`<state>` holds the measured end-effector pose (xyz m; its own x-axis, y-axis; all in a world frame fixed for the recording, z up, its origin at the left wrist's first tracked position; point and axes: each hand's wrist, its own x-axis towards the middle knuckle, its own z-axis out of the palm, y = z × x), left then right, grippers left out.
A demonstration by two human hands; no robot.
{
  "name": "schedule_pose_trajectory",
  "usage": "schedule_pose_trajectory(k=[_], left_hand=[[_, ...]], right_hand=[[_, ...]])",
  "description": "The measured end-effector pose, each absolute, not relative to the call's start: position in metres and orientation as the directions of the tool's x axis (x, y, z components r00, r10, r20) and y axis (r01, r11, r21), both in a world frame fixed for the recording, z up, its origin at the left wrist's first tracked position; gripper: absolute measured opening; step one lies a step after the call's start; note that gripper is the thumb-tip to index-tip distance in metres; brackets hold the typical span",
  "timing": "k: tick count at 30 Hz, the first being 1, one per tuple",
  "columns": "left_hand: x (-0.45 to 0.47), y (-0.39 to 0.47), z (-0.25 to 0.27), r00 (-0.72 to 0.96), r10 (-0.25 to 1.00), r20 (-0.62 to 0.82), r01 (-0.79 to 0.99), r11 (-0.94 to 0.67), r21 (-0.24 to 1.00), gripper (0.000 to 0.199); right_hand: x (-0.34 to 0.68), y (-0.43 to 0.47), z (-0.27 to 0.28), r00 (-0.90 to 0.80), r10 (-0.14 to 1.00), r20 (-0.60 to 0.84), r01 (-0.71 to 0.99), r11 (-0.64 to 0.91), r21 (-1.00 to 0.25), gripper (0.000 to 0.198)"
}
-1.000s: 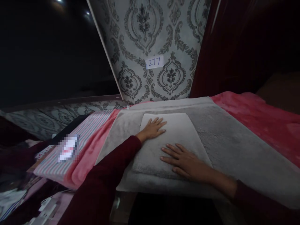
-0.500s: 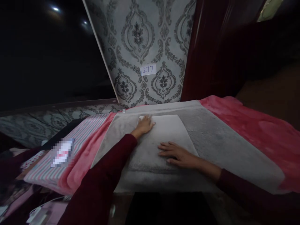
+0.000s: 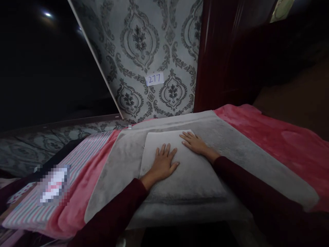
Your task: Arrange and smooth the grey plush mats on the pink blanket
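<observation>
A folded grey plush cloth point(image 3: 185, 178) lies flat in front of me, its edges roughly squared and its top end paler. My left hand point(image 3: 164, 163) rests on its left middle part, palm down with the fingers spread. Near its upper right corner my right hand point(image 3: 194, 142) lies flat, fingers stretched out toward the upper left. Neither hand grips anything. Beneath the folded cloth a larger grey plush blanket point(image 3: 244, 164) is spread out.
Pink plush blanket point(image 3: 288, 137) shows on the right, with more on the left beside a striped cloth point(image 3: 87, 151). A blurred-out item point(image 3: 53, 185) lies on the stripes. Behind stand a patterned wall point(image 3: 138, 61) with a "277" label point(image 3: 154, 79) and a large dark screen point(image 3: 51, 68).
My left hand has moved down from the cloth's upper left to its middle. My right hand has slid up to the upper right corner. The view has shifted slightly.
</observation>
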<state>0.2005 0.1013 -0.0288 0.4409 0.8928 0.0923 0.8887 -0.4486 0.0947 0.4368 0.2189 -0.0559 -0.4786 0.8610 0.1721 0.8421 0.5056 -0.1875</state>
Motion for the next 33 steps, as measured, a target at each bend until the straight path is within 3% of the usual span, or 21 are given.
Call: schedule_pose_trajectory(k=[4, 9, 13, 17, 26, 33], left_hand=[[0.202, 0.100, -0.030, 0.436, 0.896, 0.083, 0.891, -0.443, 0.104, 0.071], [0.199, 0.103, -0.023, 0.436, 0.899, 0.032, 0.888, -0.436, 0.147, 0.071], [0.176, 0.138, -0.007, 0.444, 0.896, 0.006, 0.875, -0.435, 0.214, 0.062], [0.148, 0.178, -0.003, 0.333, 0.943, -0.008, 0.932, -0.327, 0.154, 0.060], [0.149, 0.180, -0.020, 0.185, 0.982, 0.041, 0.980, -0.188, 0.059, 0.071], [0.164, 0.156, 0.005, 0.200, 0.974, -0.102, 0.978, -0.192, 0.086, 0.071]], right_hand=[[0.445, 0.237, -0.051, -0.360, 0.930, 0.081, 0.906, 0.369, -0.207, 0.063], [0.440, 0.235, -0.031, -0.304, 0.951, 0.060, 0.932, 0.310, -0.190, 0.062], [0.419, 0.201, -0.029, -0.471, 0.866, 0.169, 0.861, 0.493, -0.125, 0.060], [0.402, 0.164, -0.048, -0.662, 0.721, 0.206, 0.716, 0.689, -0.113, 0.058], [0.405, 0.158, -0.054, -0.649, 0.739, 0.181, 0.727, 0.672, -0.137, 0.061], [0.411, 0.157, -0.039, -0.637, 0.771, -0.001, 0.751, 0.621, -0.224, 0.066]])
